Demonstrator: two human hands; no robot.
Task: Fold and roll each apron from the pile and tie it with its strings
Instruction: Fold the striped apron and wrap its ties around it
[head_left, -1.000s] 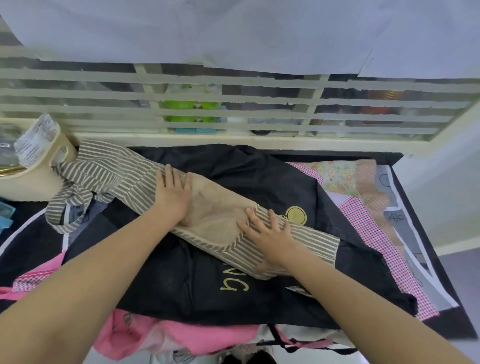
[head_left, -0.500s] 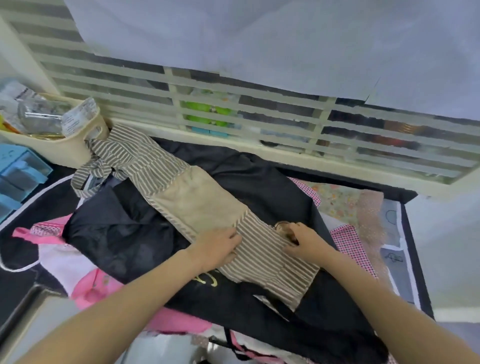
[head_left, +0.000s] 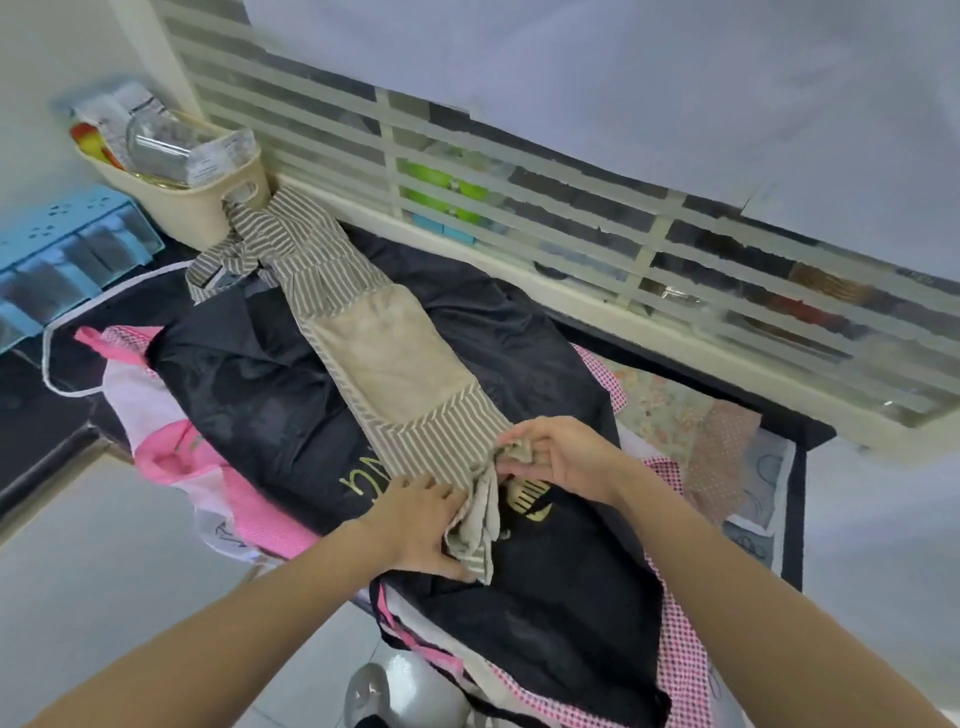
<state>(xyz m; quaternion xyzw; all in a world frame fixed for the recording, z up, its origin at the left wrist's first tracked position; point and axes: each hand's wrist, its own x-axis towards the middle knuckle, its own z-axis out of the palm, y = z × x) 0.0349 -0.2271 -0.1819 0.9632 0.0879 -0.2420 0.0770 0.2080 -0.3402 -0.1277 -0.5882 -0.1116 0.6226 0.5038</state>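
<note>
Rolling starts: left hand (head_left: 421, 525) and right hand (head_left: 558, 457) both pinch the striped apron (head_left: 395, 364)'s near end; next, roll tightly toward the strings (head_left: 228, 254).

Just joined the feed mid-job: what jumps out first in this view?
The long striped apron, folded into a narrow strip, runs diagonally across a black apron on top of the pile. At its near end both hands are bunching the fabric: the left hand grips the hanging end, the right hand pinches the gathered cloth. The strip's far end reaches a cream basket of clutter at upper left.
</note>
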